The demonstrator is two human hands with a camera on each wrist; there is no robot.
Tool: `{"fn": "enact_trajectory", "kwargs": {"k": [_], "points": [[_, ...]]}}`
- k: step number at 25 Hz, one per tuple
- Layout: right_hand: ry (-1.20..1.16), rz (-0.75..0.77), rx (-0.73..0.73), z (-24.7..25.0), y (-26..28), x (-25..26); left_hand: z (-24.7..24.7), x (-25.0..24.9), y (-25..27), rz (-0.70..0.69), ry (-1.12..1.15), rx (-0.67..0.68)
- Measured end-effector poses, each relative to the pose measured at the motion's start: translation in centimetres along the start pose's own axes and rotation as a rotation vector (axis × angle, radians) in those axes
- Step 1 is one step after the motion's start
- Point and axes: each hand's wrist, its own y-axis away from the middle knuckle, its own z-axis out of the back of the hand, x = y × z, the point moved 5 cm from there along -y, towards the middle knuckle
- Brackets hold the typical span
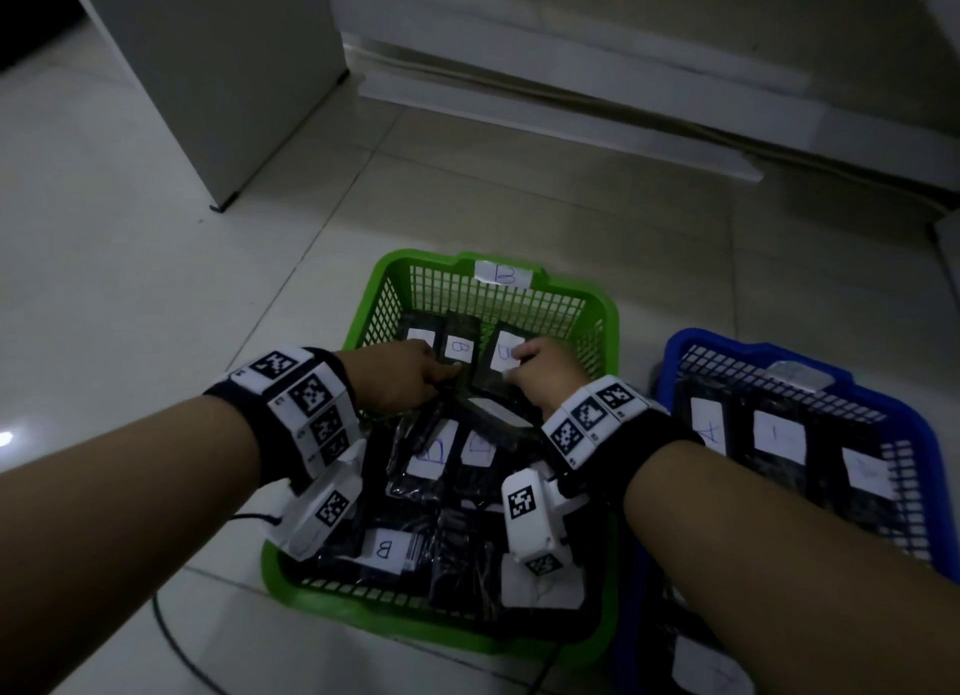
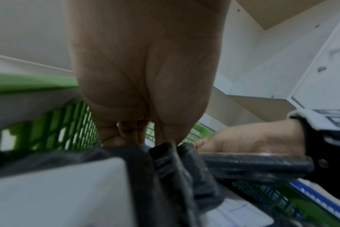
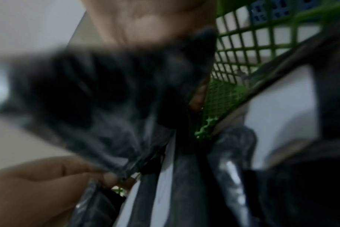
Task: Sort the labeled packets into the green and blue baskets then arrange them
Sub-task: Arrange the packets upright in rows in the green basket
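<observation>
Sorting looks finished, with arranging underway: left hand (image 1: 402,377) and right hand (image 1: 540,375) each pinch black B-labelled packets (image 1: 460,351) inside the green basket (image 1: 608,305), while the blue basket (image 1: 727,351) holds its share.

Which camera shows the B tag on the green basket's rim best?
The head view: the white B tag sits in plain sight on the far rim of the green basket. The left wrist view shows only basket mesh behind the left hand; the right wrist view shows blurred mesh, no tag.
</observation>
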Motion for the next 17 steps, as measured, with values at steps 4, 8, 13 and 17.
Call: {"fn": "enact_trajectory", "kwargs": {"k": [4, 8, 13, 17], "points": [[0.047, 0.007, 0.015, -0.2, 0.0, -0.5, 0.1, 0.0, 0.0, 0.032, 0.047, 0.000], [0.083, 0.074, 0.002, -0.2, 0.1, -0.1, 0.1, -0.3, 0.3, 0.032, -0.024, -0.039], [0.183, 0.150, 0.199, -0.7, 2.0, 0.8, 0.1, -0.8, 0.6, -0.032, -0.001, -0.024], [0.299, 0.094, 0.309, -0.3, 4.8, 1.8, 0.8, 0.1, 0.9, 0.020, 0.151, -0.147]]}}
